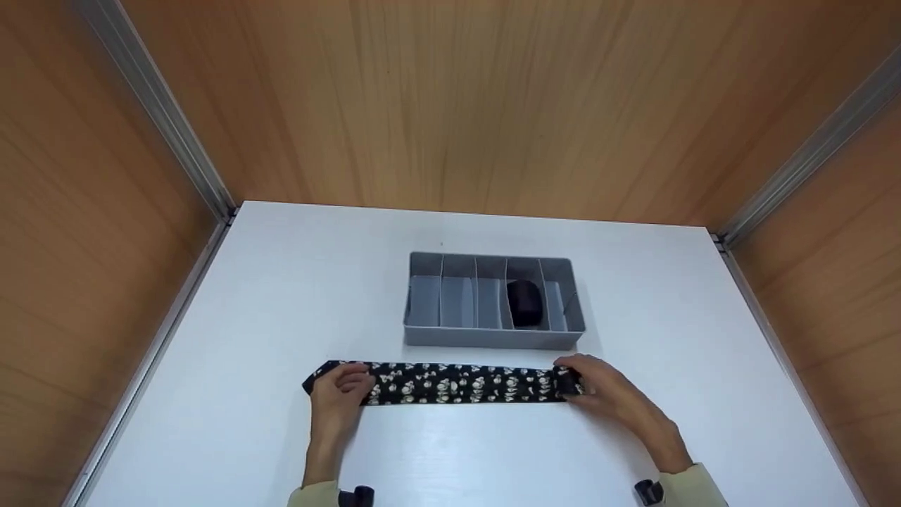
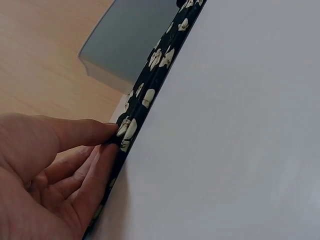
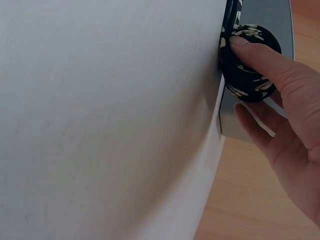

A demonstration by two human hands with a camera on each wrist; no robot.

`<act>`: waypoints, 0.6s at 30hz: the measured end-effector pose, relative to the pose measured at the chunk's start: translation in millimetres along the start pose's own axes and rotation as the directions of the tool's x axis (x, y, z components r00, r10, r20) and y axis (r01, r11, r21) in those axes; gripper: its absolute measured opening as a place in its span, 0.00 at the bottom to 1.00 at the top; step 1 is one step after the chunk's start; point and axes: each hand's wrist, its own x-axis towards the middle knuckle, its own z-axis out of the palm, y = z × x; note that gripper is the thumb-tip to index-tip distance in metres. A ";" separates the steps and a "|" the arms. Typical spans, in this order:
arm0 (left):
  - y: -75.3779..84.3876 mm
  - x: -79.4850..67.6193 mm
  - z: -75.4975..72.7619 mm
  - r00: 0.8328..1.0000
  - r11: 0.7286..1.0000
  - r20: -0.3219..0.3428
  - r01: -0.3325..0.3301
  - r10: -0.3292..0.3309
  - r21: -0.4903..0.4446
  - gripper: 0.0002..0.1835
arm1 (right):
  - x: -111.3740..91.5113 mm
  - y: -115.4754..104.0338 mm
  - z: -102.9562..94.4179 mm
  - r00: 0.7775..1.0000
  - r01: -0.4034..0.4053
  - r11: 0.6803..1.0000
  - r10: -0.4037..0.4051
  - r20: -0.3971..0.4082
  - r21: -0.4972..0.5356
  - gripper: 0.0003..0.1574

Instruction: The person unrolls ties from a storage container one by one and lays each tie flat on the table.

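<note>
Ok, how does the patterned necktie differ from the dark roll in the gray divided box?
The patterned necktie has a pale print on black; the dark roll shows none. The necktie is mostly stretched out, coiled only at its right end, while the dark roll is compact. The left hand and right hand hold the necktie; the dark roll sits untouched in the gray divided box, fourth compartment from the left. Both are dark-colored.
</note>
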 end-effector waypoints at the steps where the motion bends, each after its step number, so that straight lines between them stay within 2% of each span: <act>1: 0.1 0.1 0.1 1.000 1.000 0.000 -0.001 0.001 0.000 0.13 | -1.1 1.0 -0.4 1.000 0.000 1.000 0.000 -0.007 0.000 0.37; 8: -0.4 -0.1 1.0 1.000 1.000 -0.005 0.000 0.000 -0.006 0.13 | -7.7 6.9 -3.5 1.000 -0.019 0.999 0.020 -0.019 0.034 0.38; 18: -1.2 -0.5 1.0 1.000 1.000 -0.008 0.004 -0.004 0.003 0.13 | -13.4 10.7 -11.5 0.990 -0.130 0.991 0.128 0.056 0.042 0.38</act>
